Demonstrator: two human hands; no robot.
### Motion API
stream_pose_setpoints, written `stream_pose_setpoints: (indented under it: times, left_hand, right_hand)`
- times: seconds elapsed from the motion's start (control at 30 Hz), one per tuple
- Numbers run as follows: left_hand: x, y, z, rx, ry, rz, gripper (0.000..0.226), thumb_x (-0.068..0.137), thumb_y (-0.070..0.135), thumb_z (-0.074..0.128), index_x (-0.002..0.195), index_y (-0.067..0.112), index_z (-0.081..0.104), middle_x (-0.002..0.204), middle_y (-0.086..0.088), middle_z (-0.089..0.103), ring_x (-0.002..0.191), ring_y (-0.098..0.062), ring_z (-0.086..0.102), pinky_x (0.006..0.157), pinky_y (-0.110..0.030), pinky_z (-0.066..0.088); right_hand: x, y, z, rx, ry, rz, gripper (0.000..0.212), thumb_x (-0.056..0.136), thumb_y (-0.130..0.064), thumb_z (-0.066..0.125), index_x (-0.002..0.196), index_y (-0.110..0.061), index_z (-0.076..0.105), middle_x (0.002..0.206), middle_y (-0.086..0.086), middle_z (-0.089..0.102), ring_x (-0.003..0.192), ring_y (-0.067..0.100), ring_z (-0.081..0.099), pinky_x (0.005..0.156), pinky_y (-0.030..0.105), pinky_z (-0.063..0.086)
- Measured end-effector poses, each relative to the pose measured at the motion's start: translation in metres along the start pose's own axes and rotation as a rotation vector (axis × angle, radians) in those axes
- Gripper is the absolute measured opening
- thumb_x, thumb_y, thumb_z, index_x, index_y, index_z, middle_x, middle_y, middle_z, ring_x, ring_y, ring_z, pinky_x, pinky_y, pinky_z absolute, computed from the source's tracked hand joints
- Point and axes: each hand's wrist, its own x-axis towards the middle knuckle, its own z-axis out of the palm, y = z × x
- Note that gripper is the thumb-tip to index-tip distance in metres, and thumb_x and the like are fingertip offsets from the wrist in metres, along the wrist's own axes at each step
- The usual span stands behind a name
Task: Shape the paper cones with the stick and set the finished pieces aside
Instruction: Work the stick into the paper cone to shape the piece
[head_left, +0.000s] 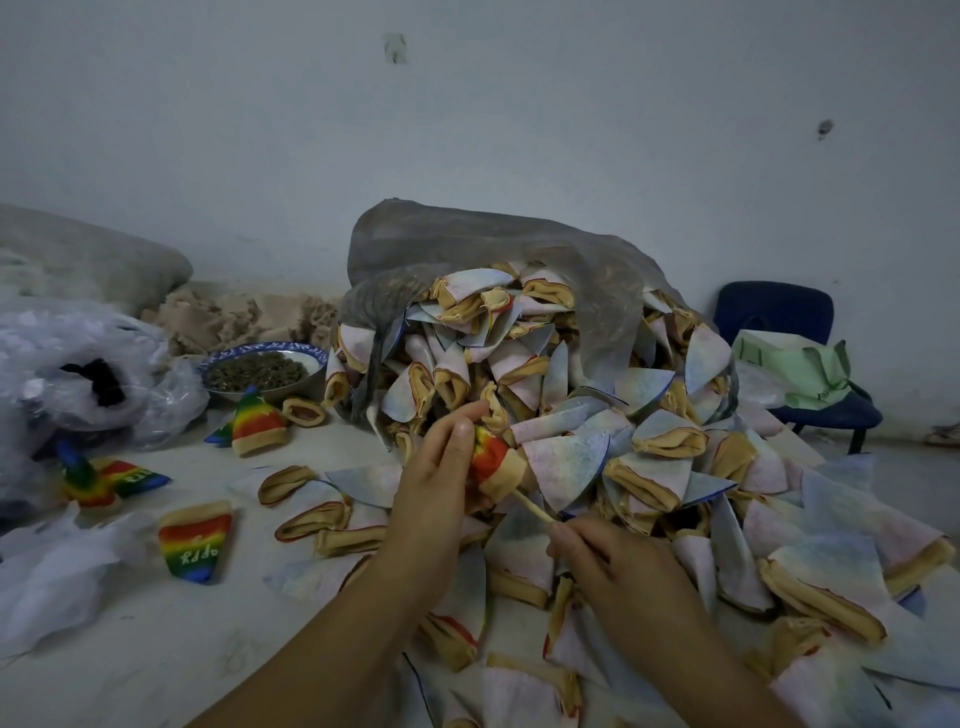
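Observation:
My left hand (439, 470) grips a rainbow-coloured cone (493, 462) with a tan rim, held just above the pile. A thin wooden stick (532, 508) runs from the cone's open tan end down to my right hand (608, 564), which pinches its lower end. The stick's tip is hidden inside the cone. A big heap of pale, inside-out cones (561, 415) spills from a grey sack (467, 244) right behind my hands. Finished rainbow cones lie to the left: one upright (254, 423), one flat with lettering (195, 540), and more (111, 478) further left.
A blue-rimmed bowl (262, 369) of dark pellets stands behind the finished cones. Clear plastic bags (88, 374) bulge at the left. At the right, a dark blue chair (800, 353) carries a green bag (795, 374). A white wall closes the back.

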Motion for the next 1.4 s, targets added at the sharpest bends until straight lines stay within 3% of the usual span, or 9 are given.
stream_pose_setpoints:
  times: [0.2,0.37,0.6,0.77,0.87,1.07,1.2,1.3,1.4]
  left_hand:
    - [-0.004,-0.003,0.008,-0.191,-0.021,-0.077,0.038,0.093,0.048,0.042,0.105,0.028,0.071,0.098,-0.006,0.07,0.085,-0.02,0.068,0.071,-0.033,0.056]
    - [-0.003,-0.005,0.017,-0.44,-0.006,-0.1,0.041,0.103,0.034,0.033,0.11,0.003,0.058,0.086,-0.013,0.066,0.074,-0.019,0.066,0.071,-0.032,0.057]
    - [-0.007,-0.001,0.017,-0.63,-0.045,-0.228,0.041,0.105,0.033,0.032,0.107,0.004,0.061,0.107,-0.018,0.072,0.103,-0.026,0.07,0.078,-0.031,0.058]
    - [-0.005,0.001,0.015,-0.42,0.008,-0.15,0.034,0.104,0.028,0.037,0.111,0.008,0.064,0.106,-0.014,0.069,0.096,-0.021,0.067,0.078,-0.03,0.056]
    - [-0.003,0.001,0.01,-0.171,0.096,-0.05,0.029,0.104,0.03,0.041,0.11,0.025,0.068,0.116,-0.007,0.065,0.098,-0.018,0.067,0.073,-0.027,0.057]
    - [-0.003,0.0,0.009,-0.034,0.09,-0.013,0.024,0.101,0.037,0.047,0.107,0.041,0.069,0.129,-0.006,0.053,0.109,-0.028,0.062,0.075,-0.035,0.058]
    - [-0.006,0.001,0.011,-0.081,0.072,-0.03,0.019,0.093,0.034,0.058,0.11,0.034,0.067,0.122,-0.008,0.06,0.076,-0.014,0.07,0.064,-0.026,0.056]
    - [-0.005,-0.002,0.012,-0.138,0.056,-0.091,0.041,0.08,0.039,0.066,0.119,0.025,0.063,0.119,-0.008,0.067,0.092,-0.019,0.072,0.073,-0.028,0.057]
    - [-0.001,0.0,0.01,-0.272,-0.026,-0.152,0.042,0.082,0.032,0.065,0.117,0.008,0.064,0.113,-0.014,0.071,0.102,-0.026,0.07,0.077,-0.03,0.058]
  right_hand:
    - [0.0,-0.006,0.0,0.015,0.001,0.0,0.037,0.077,-0.066,0.021,0.079,-0.046,0.052,0.073,-0.022,0.061,0.076,-0.003,0.058,0.066,0.016,0.045]
    - [0.001,-0.008,0.004,0.16,-0.035,0.067,0.029,0.083,-0.055,0.033,0.072,-0.041,0.055,0.074,-0.025,0.063,0.08,-0.006,0.057,0.065,0.012,0.043]
    - [0.002,-0.004,0.008,0.304,-0.064,0.124,0.033,0.092,-0.043,0.043,0.072,-0.027,0.064,0.079,-0.015,0.066,0.074,0.0,0.06,0.066,0.021,0.047]
    - [0.001,-0.004,0.006,0.32,-0.05,0.133,0.042,0.078,-0.061,0.035,0.07,-0.03,0.063,0.079,-0.013,0.066,0.074,0.001,0.06,0.066,0.021,0.048]
    - [-0.001,-0.002,0.005,0.274,-0.035,0.111,0.043,0.077,-0.062,0.034,0.073,-0.031,0.062,0.078,-0.006,0.066,0.073,0.004,0.06,0.066,0.026,0.049]
    - [0.0,-0.002,0.005,0.202,-0.006,0.108,0.038,0.081,-0.059,0.033,0.075,-0.035,0.061,0.077,-0.007,0.067,0.075,0.0,0.06,0.07,0.027,0.049]
    - [0.0,-0.001,0.005,0.202,0.028,0.135,0.038,0.08,-0.06,0.032,0.074,-0.037,0.061,0.078,-0.013,0.068,0.075,-0.002,0.061,0.07,0.029,0.051]
    - [0.001,-0.001,0.002,0.194,0.06,0.114,0.038,0.076,-0.065,0.029,0.072,-0.042,0.058,0.082,-0.027,0.064,0.077,-0.005,0.059,0.065,0.022,0.047]
    - [0.002,0.0,0.0,0.203,0.089,0.083,0.038,0.075,-0.065,0.029,0.07,-0.041,0.058,0.073,-0.025,0.063,0.067,-0.002,0.057,0.056,0.016,0.042]
